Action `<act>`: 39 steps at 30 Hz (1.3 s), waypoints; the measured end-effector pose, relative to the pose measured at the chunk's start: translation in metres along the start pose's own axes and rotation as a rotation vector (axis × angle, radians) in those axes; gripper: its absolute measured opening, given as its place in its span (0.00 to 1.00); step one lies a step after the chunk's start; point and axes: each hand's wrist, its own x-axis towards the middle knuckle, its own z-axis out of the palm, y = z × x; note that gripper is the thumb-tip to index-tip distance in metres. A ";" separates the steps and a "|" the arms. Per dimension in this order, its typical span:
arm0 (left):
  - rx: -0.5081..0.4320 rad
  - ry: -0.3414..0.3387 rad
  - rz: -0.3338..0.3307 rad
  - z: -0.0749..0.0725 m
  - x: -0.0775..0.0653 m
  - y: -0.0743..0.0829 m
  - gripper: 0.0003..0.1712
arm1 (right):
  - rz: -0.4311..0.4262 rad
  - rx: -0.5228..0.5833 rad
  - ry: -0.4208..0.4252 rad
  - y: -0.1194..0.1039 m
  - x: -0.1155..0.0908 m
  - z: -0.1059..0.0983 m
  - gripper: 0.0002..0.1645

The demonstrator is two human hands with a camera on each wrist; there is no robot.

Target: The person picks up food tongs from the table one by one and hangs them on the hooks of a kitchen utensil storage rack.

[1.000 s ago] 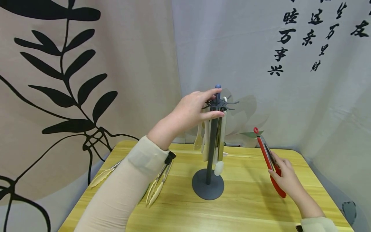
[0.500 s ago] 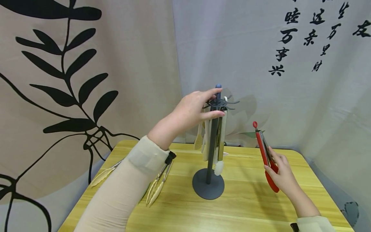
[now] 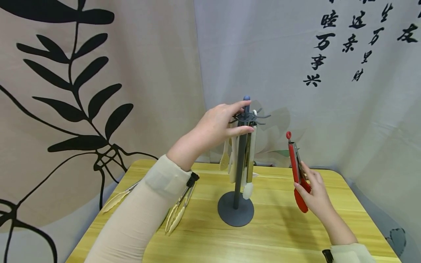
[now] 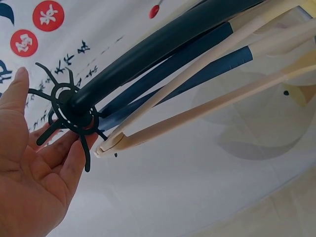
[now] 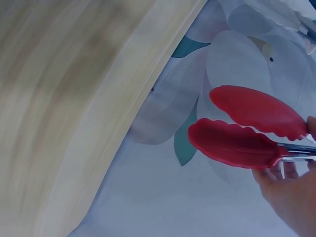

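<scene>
In the head view my left hand (image 3: 218,118) grips the top of a dark grey utensil stand (image 3: 239,160), thumb and fingers around its knob and hook ring. In the left wrist view the fingers lie behind the hook ring (image 4: 74,111). Several utensils hang from the hooks, among them cream tongs (image 4: 197,106). My right hand (image 3: 312,191) holds red tongs (image 3: 297,171) upright above the table's right side, pull ring at the top. In the right wrist view their scalloped red tips stand a little apart; part of the handle lies outside that view.
On the wooden table (image 3: 276,223), left of the stand, lie cream-tipped tongs (image 3: 181,212) with a black end. More cream-tipped tongs (image 3: 116,201) lie farther left, partly hidden by my left sleeve (image 3: 131,219). A printed curtain (image 3: 164,73) hangs behind the table.
My right hand has carried the red tongs up and leftward, nearer to the stand, and they have turned more upright. The left hand stays on the stand.
</scene>
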 end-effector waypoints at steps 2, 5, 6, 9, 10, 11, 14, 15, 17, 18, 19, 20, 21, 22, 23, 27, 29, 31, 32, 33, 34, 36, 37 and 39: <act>0.002 0.004 0.002 0.000 0.000 0.000 0.43 | -0.010 0.009 0.009 -0.003 0.001 0.002 0.44; 0.005 0.005 0.002 0.000 -0.001 -0.001 0.43 | -0.025 0.017 0.024 -0.006 0.003 0.004 0.44; 0.006 0.005 0.002 0.000 -0.001 -0.001 0.43 | -0.028 0.016 0.030 -0.007 0.004 0.004 0.44; 0.006 0.002 0.000 0.000 -0.001 -0.001 0.43 | -0.034 0.017 0.043 -0.011 0.007 0.005 0.45; 0.004 0.001 -0.001 0.000 -0.001 -0.001 0.43 | -0.033 0.018 0.047 -0.013 0.007 0.005 0.45; 0.005 0.000 -0.002 0.000 -0.001 -0.001 0.43 | -0.032 0.021 0.052 -0.014 0.008 0.006 0.45; 0.005 -0.001 -0.005 0.000 -0.001 -0.001 0.43 | -0.033 0.039 0.060 -0.018 0.012 0.007 0.45; 0.006 -0.001 -0.005 0.000 -0.001 -0.001 0.43 | -0.036 0.046 0.061 -0.019 0.013 0.008 0.45; 0.008 -0.001 -0.005 0.000 -0.001 -0.001 0.43 | -0.045 0.061 0.060 -0.021 0.015 0.009 0.45; 0.010 -0.001 -0.005 0.000 -0.001 -0.001 0.43 | -0.049 0.066 0.058 -0.022 0.016 0.010 0.45; 0.013 -0.001 -0.005 0.000 -0.001 -0.001 0.43 | -0.053 0.069 0.057 -0.024 0.016 0.010 0.45; 0.014 -0.001 -0.005 0.000 -0.001 -0.001 0.43 | -0.055 0.071 0.057 -0.024 0.017 0.011 0.45; 0.015 -0.001 -0.006 0.000 -0.001 -0.001 0.43 | -0.055 0.072 0.057 -0.026 0.017 0.012 0.45; 0.014 -0.001 -0.007 0.000 -0.001 -0.001 0.43 | -0.056 0.073 0.058 -0.027 0.018 0.012 0.45; 0.015 -0.001 -0.007 0.000 -0.001 -0.001 0.43 | -0.056 0.075 0.059 -0.028 0.018 0.012 0.45; 0.012 0.000 -0.011 0.001 -0.001 0.000 0.43 | -0.054 0.097 0.062 -0.033 0.019 0.013 0.45; 0.013 0.000 -0.010 0.001 0.000 0.000 0.43 | -0.053 0.117 0.059 -0.036 0.019 0.012 0.45; 0.012 0.000 -0.010 0.001 0.000 0.000 0.43 | -0.052 0.133 0.058 -0.039 0.019 0.012 0.45; 0.014 0.000 -0.007 0.001 0.000 0.000 0.43 | -0.052 0.138 0.058 -0.040 0.019 0.012 0.46; 0.016 0.002 -0.005 0.001 0.000 0.000 0.43 | -0.051 0.140 0.060 -0.042 0.019 0.011 0.46; 0.016 0.001 -0.005 0.001 0.000 0.000 0.43 | -0.054 0.148 0.063 -0.045 0.019 0.011 0.46; 0.017 0.002 -0.002 0.000 0.000 0.000 0.43 | -0.063 0.164 0.068 -0.051 0.018 0.010 0.46; 0.017 0.002 0.000 0.000 0.000 0.000 0.43 | -0.069 0.173 0.070 -0.055 0.018 0.009 0.45; 0.016 0.003 0.003 0.000 0.000 0.000 0.43 | -0.084 0.198 0.073 -0.065 0.018 0.006 0.45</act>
